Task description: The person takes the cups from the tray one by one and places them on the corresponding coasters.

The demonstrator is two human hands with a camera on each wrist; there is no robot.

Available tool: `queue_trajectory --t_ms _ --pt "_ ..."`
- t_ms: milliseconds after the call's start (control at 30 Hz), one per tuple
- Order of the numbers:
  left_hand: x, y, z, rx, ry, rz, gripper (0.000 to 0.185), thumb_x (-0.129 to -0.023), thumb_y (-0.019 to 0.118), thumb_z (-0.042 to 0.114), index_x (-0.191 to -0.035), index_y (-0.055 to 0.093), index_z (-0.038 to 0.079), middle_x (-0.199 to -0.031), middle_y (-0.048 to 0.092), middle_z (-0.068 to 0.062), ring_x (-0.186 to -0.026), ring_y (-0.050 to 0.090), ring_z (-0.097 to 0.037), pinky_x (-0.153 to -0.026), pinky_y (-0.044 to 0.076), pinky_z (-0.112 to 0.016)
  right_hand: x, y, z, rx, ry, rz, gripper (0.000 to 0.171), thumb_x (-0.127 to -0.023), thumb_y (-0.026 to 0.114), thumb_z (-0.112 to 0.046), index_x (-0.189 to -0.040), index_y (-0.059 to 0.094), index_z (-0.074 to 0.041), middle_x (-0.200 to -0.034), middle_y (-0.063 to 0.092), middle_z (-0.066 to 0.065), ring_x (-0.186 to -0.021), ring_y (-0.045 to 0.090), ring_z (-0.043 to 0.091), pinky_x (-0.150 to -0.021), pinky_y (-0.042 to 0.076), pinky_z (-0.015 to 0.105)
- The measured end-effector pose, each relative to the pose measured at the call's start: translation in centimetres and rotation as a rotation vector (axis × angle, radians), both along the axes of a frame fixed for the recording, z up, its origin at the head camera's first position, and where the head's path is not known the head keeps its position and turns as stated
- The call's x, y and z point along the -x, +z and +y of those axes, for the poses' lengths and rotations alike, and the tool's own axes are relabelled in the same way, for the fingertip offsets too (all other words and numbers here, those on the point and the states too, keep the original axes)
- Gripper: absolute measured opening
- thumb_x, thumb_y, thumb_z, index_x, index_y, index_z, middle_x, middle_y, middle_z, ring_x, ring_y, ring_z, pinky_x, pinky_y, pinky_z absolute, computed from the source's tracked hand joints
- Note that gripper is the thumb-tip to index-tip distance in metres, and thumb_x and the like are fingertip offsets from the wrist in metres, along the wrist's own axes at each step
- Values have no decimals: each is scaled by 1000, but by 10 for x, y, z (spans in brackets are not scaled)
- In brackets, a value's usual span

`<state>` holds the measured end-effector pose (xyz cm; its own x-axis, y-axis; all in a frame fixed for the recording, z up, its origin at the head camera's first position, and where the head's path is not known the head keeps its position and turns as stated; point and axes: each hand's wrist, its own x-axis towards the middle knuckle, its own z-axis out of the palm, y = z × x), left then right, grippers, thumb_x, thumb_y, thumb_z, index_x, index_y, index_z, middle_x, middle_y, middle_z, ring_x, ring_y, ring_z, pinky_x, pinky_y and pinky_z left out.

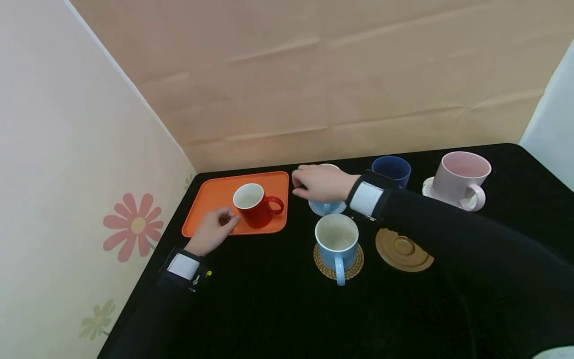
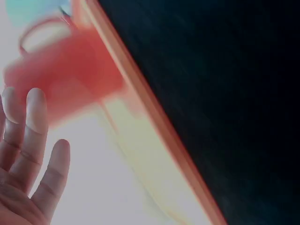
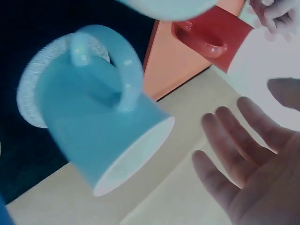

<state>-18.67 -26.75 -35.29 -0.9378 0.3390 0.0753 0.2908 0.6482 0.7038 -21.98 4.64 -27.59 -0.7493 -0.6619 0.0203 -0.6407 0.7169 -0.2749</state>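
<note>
A red mug with a pale inside stands on an orange tray at the left. Beside it, over the tray's near edge, is my left hand, fingers loosely bent and holding nothing. My right hand hovers above a light blue mug, covering much of it in the head view. In the right wrist view its fingers are spread apart from that mug, with nothing in them. Under the mug lies a pale round coaster. Closer in, another light blue mug sits on a woven coaster.
A dark blue mug stands behind my right forearm. Further right, a pink mug rests on a white lacy coaster. A round wooden coaster lies partly under the sleeve's outline. Walls border the black table.
</note>
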Motion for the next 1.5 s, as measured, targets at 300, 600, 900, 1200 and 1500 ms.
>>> queue_trajectory --t_ms 300,600,900,1200,1500 --pt "24 -16 -20 69 98 -117 76 -88 71 39 -143 30 5 -139 42 -20 -119 49 -37 -89 49 -48 16 -3 -53 -189 10 -36 31 -95 64 -29 -114 61 -5 -94 60 6 -80 55 19 -70 48 29" --pt "33 -25 -8 -81 23 -251 92 -84 77 32 -150 16 11 -150 28 -20 -132 35 -41 -103 35 -57 19 -9 -66 -224 -33 -161 28 -94 63 -26 -112 60 -5 -89 60 4 -77 54 17 -68 44 27" --pt "32 -23 6 -211 -40 -283 89 -84 75 16 -150 16 11 -149 31 -15 -135 33 -36 -108 27 -55 23 -11 -72 -210 -17 -384 28 -94 63 -21 -115 57 -4 -99 58 5 -85 55 17 -75 45 27" --pt "35 -25 16 -246 -6 -281 82 -84 75 14 -148 23 11 -145 38 -13 -133 37 -32 -109 28 -51 26 -17 -74 -215 -4 -396 24 -93 65 -20 -111 59 -5 -97 60 5 -85 56 16 -75 45 27" --pt "25 -15 30 -299 9 -296 83 -82 77 11 -147 25 7 -144 38 -15 -132 37 -33 -108 29 -51 21 -14 -74 -233 -22 -417 15 -93 64 -17 -103 61 -6 -90 61 4 -76 56 14 -69 45 24"
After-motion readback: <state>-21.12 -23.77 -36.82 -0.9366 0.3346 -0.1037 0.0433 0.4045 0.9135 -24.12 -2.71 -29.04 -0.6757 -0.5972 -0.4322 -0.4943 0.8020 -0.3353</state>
